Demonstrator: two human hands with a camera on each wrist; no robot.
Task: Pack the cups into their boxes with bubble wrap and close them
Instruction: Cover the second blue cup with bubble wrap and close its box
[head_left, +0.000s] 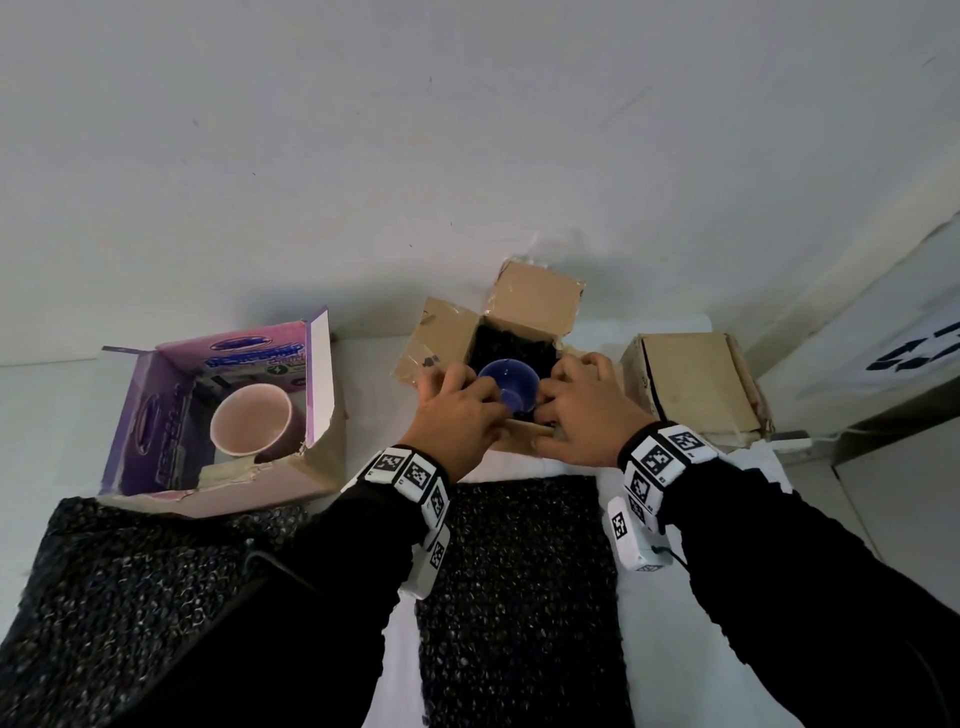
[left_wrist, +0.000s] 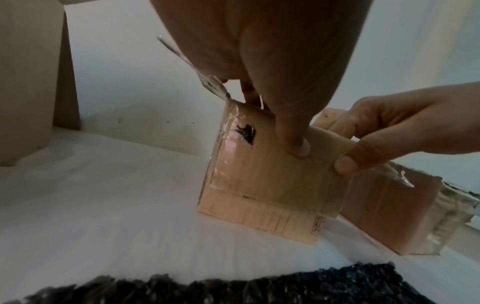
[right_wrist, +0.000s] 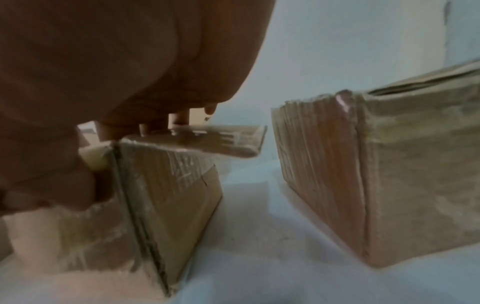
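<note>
An open brown box (head_left: 441, 345) stands in the middle of the table, lined with black bubble wrap (head_left: 511, 340). A blue cup (head_left: 508, 385) sits upright inside it. My left hand (head_left: 457, 415) and right hand (head_left: 582, 415) both hold the box's near flap (head_left: 524, 429), fingers inside over the cup's sides. In the left wrist view my left thumb (left_wrist: 293, 127) presses the flap (left_wrist: 327, 142) against the box wall (left_wrist: 259, 185), while my right hand (left_wrist: 376, 131) pinches the flap's edge. The right wrist view shows my right hand (right_wrist: 103, 82) over the same box (right_wrist: 168, 195).
A purple box (head_left: 150, 415) holding a pink cup (head_left: 249, 421) stands open at the left. A closed brown box (head_left: 696, 384) sits close at the right. Two black bubble wrap sheets (head_left: 514, 597) (head_left: 130, 582) lie on the white table (head_left: 374, 415) near me. A wall is right behind.
</note>
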